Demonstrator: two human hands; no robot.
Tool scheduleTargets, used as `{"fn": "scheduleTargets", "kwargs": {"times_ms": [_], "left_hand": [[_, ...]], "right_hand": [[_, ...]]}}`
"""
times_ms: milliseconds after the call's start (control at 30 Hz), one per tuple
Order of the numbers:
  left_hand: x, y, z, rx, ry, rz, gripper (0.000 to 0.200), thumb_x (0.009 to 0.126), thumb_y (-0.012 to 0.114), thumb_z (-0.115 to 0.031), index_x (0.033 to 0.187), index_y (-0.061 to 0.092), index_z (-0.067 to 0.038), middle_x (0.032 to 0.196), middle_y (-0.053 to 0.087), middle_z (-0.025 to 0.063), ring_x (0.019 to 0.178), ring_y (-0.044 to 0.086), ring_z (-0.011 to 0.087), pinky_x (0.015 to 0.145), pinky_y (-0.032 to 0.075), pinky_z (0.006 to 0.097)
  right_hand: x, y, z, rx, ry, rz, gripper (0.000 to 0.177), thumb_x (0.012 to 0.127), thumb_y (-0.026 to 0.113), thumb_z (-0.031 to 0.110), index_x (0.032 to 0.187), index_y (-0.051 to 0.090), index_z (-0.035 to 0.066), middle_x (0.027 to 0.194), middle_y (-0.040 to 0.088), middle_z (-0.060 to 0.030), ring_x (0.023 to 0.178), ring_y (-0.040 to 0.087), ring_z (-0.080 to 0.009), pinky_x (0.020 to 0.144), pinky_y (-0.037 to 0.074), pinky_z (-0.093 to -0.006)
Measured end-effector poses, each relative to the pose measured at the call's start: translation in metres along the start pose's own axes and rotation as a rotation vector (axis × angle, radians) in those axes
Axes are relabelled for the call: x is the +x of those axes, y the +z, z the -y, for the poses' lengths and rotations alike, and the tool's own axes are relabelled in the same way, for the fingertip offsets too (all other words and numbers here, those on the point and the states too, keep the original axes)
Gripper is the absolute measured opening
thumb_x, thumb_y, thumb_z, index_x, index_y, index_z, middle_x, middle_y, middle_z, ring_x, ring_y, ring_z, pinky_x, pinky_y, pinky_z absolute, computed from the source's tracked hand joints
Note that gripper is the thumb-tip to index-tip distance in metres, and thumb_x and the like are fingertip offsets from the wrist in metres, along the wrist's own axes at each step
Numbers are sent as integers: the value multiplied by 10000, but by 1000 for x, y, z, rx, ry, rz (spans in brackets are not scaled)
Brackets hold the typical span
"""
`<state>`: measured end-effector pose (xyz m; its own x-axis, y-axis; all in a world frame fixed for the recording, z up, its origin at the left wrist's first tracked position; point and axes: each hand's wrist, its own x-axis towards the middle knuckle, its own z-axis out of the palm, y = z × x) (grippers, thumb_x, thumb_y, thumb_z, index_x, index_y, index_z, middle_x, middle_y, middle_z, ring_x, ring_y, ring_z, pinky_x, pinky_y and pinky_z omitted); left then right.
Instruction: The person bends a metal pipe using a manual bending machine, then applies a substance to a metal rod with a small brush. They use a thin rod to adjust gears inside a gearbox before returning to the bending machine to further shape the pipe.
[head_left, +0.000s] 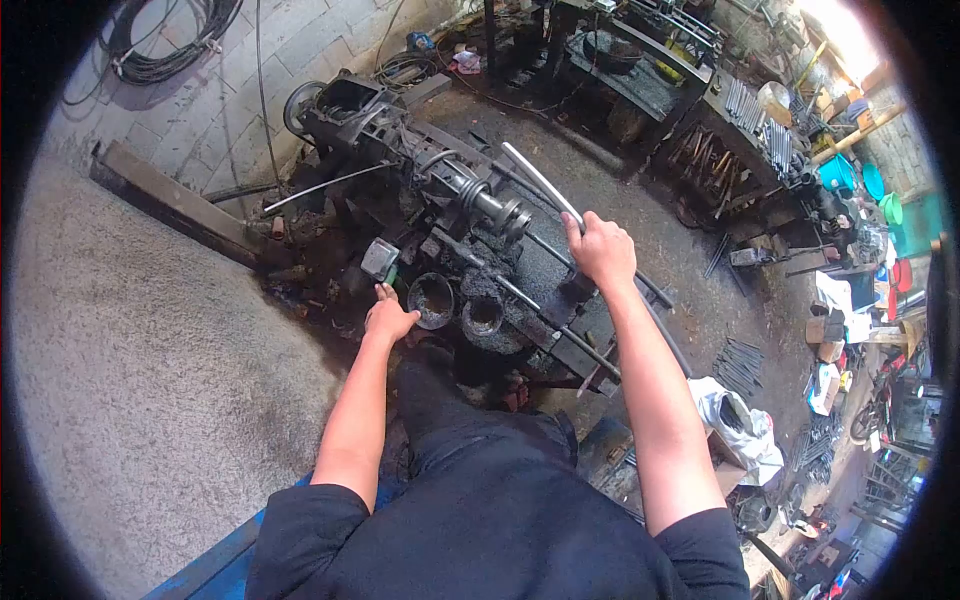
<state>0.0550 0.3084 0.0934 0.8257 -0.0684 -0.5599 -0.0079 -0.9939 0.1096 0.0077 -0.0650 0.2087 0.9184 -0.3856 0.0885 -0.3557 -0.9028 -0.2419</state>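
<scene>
My right hand [602,250] is wrapped round a bright metal bar [535,176], which slants up and left from my fist. My left hand [391,316] reaches forward with the thumb spread from the fingers. Its fingertips touch or nearly touch the green part under a small grey box [380,259], which looks like a switch box. Between my hands stands a greasy lathe-like machine [440,170] with a round spindle [485,205] and long rails [515,290]. Two round metal tubs [430,300] [483,316] sit below it, near my left hand.
A steel beam [175,205] lies along the block wall at left, with coiled cable [165,50] hung above. At right are a bench with stacked rods [745,105], a pile of dark rods on the floor [738,367], and a white sack [738,430] beside my right arm.
</scene>
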Motion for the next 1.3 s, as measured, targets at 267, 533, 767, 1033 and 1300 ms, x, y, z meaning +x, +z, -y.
{"fn": "scheduleTargets", "kwargs": {"times_ms": [267,533,767,1033,1300], "left_hand": [[1,-1,-1,-18,-13,4,1071,792,679,-507,1509,119,58,1575,125,260,1288,484,398,1065,411,454],[1,0,-1,-21,-9,-10,1077,791,679,-506,1503,115,73,1570,127,272,1285,485,405,1059,417,440],[-5,-1,-3,-36,-11,-8,1069,801,678,-491,1505,102,71,1572,118,270,1294,476,398,1062,415,437],[-2,1,-4,-38,-17,-37,1020,807,700,-425,1502,136,66,1579,127,257,1276,497,403,1046,436,455],[-5,-2,-5,-8,-19,-35,1022,802,701,-428,1497,146,74,1568,153,272,1262,510,402,1037,445,447]], "right_hand": [[2,-1,2,1,-9,32,561,951,458,549,833,649,34,796,685,-224,807,685,-384,724,542,-484],[2,-1,2,22,-15,4,555,954,458,535,822,654,33,774,680,-226,783,681,-394,715,542,-491],[2,-2,4,-5,-22,11,556,960,443,534,832,655,36,777,683,-217,794,682,-391,717,542,-493],[3,-6,6,9,7,52,579,958,438,554,865,653,25,809,685,-223,820,681,-394,741,541,-485],[6,-2,4,13,3,49,594,950,439,573,880,662,27,808,683,-230,823,680,-400,749,539,-492]]}}
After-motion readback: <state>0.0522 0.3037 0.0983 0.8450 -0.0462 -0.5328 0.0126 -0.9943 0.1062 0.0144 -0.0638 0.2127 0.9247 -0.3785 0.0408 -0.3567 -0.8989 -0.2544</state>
